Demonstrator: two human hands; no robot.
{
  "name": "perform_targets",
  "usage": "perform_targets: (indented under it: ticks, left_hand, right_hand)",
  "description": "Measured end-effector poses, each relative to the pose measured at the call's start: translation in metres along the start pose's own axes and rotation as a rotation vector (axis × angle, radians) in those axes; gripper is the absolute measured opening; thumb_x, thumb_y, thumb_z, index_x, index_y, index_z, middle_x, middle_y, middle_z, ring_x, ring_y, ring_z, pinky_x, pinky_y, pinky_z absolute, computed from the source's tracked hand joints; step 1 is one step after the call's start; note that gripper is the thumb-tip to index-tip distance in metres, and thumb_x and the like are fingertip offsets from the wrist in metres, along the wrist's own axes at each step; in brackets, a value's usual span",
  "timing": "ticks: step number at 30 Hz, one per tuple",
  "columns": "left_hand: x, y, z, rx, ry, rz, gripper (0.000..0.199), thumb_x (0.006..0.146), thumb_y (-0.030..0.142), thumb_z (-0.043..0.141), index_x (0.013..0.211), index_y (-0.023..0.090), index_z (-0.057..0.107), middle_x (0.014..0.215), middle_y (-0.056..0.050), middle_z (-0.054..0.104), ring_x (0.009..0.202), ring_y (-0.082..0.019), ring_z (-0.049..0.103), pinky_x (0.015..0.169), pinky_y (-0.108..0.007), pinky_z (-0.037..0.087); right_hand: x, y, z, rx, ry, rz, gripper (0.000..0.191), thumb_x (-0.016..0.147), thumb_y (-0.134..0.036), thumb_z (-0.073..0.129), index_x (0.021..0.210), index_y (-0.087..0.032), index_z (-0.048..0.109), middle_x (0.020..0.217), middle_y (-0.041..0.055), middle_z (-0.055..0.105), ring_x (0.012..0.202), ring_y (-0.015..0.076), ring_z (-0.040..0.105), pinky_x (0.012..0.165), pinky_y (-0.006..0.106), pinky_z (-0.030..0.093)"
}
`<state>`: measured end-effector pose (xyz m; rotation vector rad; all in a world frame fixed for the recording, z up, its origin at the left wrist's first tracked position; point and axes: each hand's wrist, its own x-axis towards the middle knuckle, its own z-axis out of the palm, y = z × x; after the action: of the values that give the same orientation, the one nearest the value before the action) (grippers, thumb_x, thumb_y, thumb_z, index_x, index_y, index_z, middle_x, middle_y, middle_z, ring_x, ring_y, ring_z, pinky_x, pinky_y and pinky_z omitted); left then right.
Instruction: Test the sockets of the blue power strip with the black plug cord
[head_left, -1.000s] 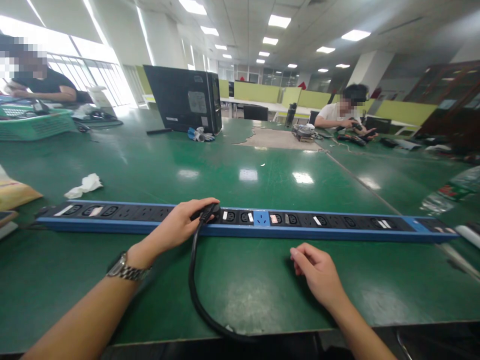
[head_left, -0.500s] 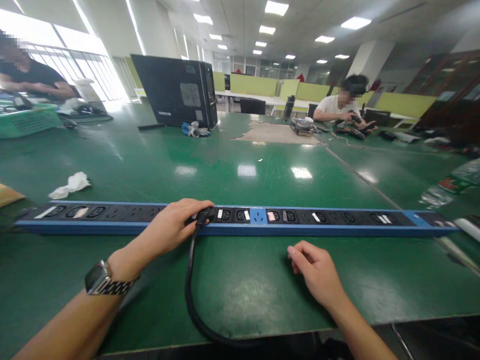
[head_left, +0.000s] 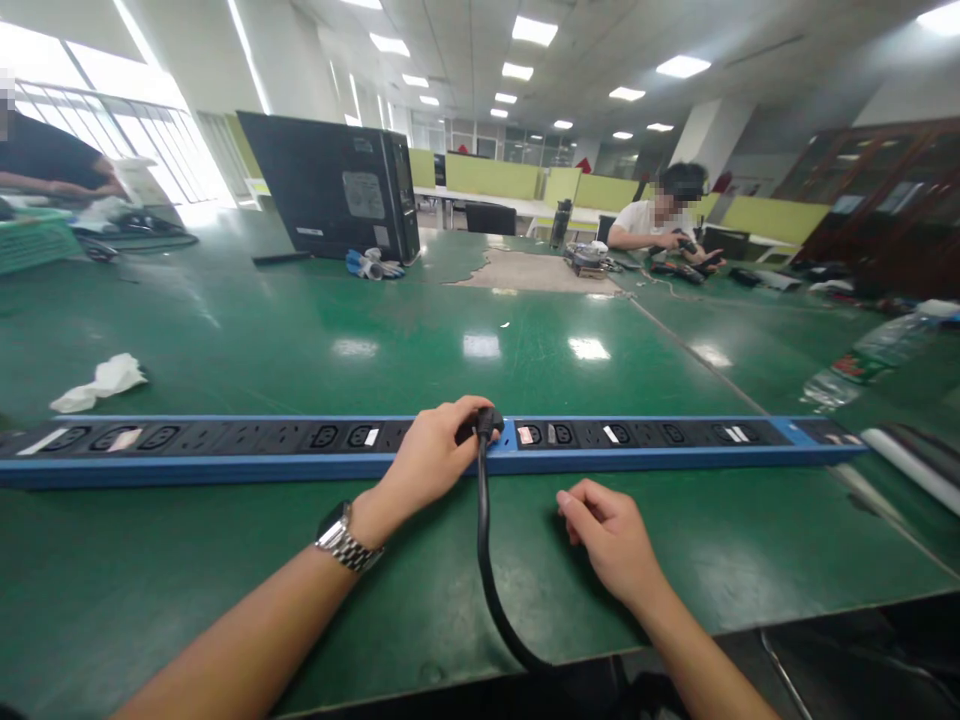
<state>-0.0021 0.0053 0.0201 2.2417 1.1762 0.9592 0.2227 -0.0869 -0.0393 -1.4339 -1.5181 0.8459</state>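
A long blue and black power strip [head_left: 420,463] lies across the table before me. My left hand [head_left: 439,440], a metal-banded watch on its wrist, grips a black power plug [head_left: 489,420] just left of the strip's blue socket. From the plug a thick black cable [head_left: 486,560] curves down over the table's near edge. Whether the plug is seated in a socket cannot be seen, since my fingers and the plug cover the spot. My right hand [head_left: 607,535] rests on the table in front of the strip, fingers loosely curled, with nothing visible in it.
A crumpled tissue [head_left: 105,382] lies behind the strip's left part. On the right are a plastic bottle [head_left: 862,360] and a white and black object [head_left: 911,465]. Farther back stand a computer tower [head_left: 330,190] with gloves [head_left: 373,264] beside it. Two people sit across the table.
My left hand has carried the plug rightward along the strip, from left of several sockets to beside the blue one. The cable followed. My right hand stays curled on the table; the view shifted slightly.
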Motion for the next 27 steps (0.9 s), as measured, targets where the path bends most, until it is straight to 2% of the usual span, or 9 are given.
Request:
perform_targets:
  ticks: [5, 11, 13, 15, 18, 21, 24, 27]
  left_hand:
    - [0.006, -0.002, 0.009, 0.203, -0.031, 0.06, 0.023, 0.086, 0.023, 0.062, 0.109, 0.024, 0.064, 0.098, -0.004, 0.072, 0.095, -0.022, 0.065, 0.086, -0.036, 0.051]
    - [0.002, -0.008, 0.01, 0.27, -0.036, 0.175, 0.03, 0.084, 0.018, 0.065, 0.114, 0.024, 0.063, 0.109, -0.004, 0.071, 0.107, -0.023, 0.061, 0.092, -0.039, 0.047]
    - [0.002, -0.01, 0.012, 0.286, -0.039, 0.192, 0.032, 0.084, 0.019, 0.064, 0.116, 0.025, 0.062, 0.11, -0.004, 0.071, 0.108, -0.023, 0.061, 0.092, -0.04, 0.047]
    - [0.0, -0.011, 0.013, 0.298, -0.045, 0.195, 0.034, 0.085, 0.02, 0.063, 0.118, 0.025, 0.061, 0.111, -0.004, 0.071, 0.108, -0.023, 0.061, 0.093, -0.04, 0.047]
    - [-0.003, -0.011, 0.012, 0.319, -0.078, 0.214, 0.044, 0.084, 0.025, 0.064, 0.127, 0.025, 0.056, 0.119, -0.004, 0.068, 0.112, -0.023, 0.06, 0.097, -0.04, 0.045]
    - [-0.006, -0.01, 0.013, 0.385, -0.092, 0.222, 0.064, 0.081, 0.027, 0.066, 0.141, 0.026, 0.042, 0.128, -0.005, 0.064, 0.118, -0.025, 0.057, 0.1, -0.042, 0.043]
    - [-0.007, -0.011, 0.017, 0.461, -0.051, 0.158, 0.081, 0.081, 0.031, 0.066, 0.15, 0.02, 0.026, 0.127, -0.01, 0.064, 0.116, -0.027, 0.059, 0.098, -0.042, 0.044]
    - [-0.007, -0.012, 0.02, 0.512, -0.029, 0.138, 0.089, 0.08, 0.047, 0.068, 0.15, 0.014, 0.024, 0.126, -0.015, 0.063, 0.115, -0.029, 0.059, 0.099, -0.044, 0.044]
  right_hand:
    - [0.001, -0.002, 0.0, -0.004, 0.0, -0.002, 0.038, 0.092, -0.041, 0.053, 0.061, -0.018, 0.053, 0.052, -0.0022, 0.051, 0.052, 0.0121, 0.048, 0.055, 0.024, 0.036]
    - [0.001, -0.002, 0.0, 0.031, -0.002, 0.029, 0.038, 0.09, -0.043, 0.055, 0.062, -0.018, 0.054, 0.052, -0.0025, 0.051, 0.052, 0.0111, 0.049, 0.054, 0.023, 0.037]
    - [0.005, -0.008, 0.002, 0.107, 0.025, 0.102, 0.039, 0.086, -0.048, 0.058, 0.063, -0.017, 0.056, 0.053, -0.0023, 0.053, 0.05, 0.0104, 0.05, 0.052, 0.022, 0.038]
    - [0.014, -0.021, 0.008, 0.229, 0.02, 0.245, 0.043, 0.083, -0.055, 0.06, 0.066, -0.016, 0.059, 0.053, -0.0013, 0.056, 0.046, 0.0099, 0.052, 0.045, 0.021, 0.038]
    - [0.034, -0.046, 0.023, 0.378, -0.106, 0.488, 0.05, 0.087, -0.061, 0.05, 0.073, -0.014, 0.061, 0.054, 0.0018, 0.061, 0.039, 0.011, 0.056, 0.037, 0.019, 0.035]
    - [0.054, -0.074, 0.041, 0.47, -0.224, 0.598, 0.048, 0.092, -0.056, 0.046, 0.077, -0.013, 0.062, 0.052, 0.0025, 0.063, 0.036, 0.0115, 0.057, 0.035, 0.018, 0.037]
    - [0.062, -0.1, 0.043, 0.716, -0.162, 0.536, 0.04, 0.092, -0.048, 0.051, 0.07, -0.016, 0.059, 0.04, -0.0049, 0.051, 0.029, 0.0082, 0.046, 0.033, 0.017, 0.035]
    - [0.057, -0.122, 0.019, 0.905, -0.085, 0.33, 0.038, 0.088, -0.047, 0.054, 0.064, -0.018, 0.055, 0.035, -0.0075, 0.042, 0.028, 0.0078, 0.041, 0.034, 0.018, 0.034]
